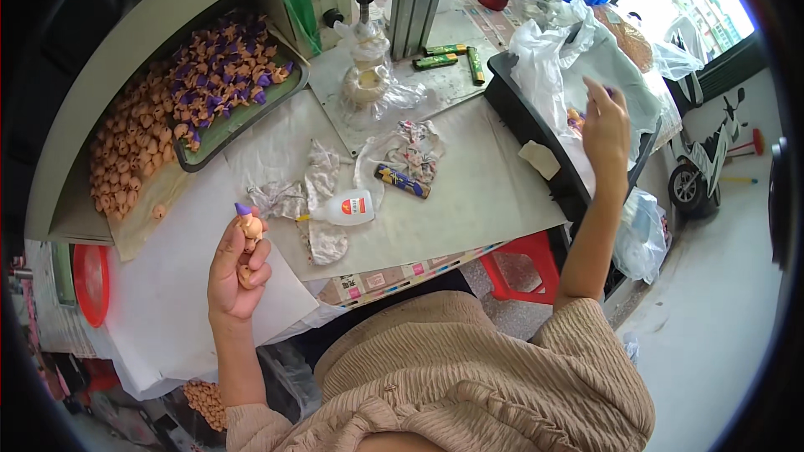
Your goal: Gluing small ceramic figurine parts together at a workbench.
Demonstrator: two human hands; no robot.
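My left hand [237, 276], over the left part of the table, pinches a small peach-coloured figurine [249, 224] with a pointed purple top. A round peach piece [245, 274] sits lower in the same hand, against the curled fingers. Over to the right, my right hand [606, 130] is above a black tray [536, 138] lined with plastic sheeting. Its fingers are bent together around a dark purplish bit, too small and blurred to name. Some purple and peach pieces [575, 120] lie in the tray beside this hand.
At the left, a green tray [293, 88] of purple-and-peach pieces stands by a heap of round peach parts [134, 138]. A plastic-wrapped press [366, 75] rises behind. A white bottle [343, 208], rags [327, 238] and a dark blue cylinder [402, 182] lie mid-table. A red stool [528, 268] stands below.
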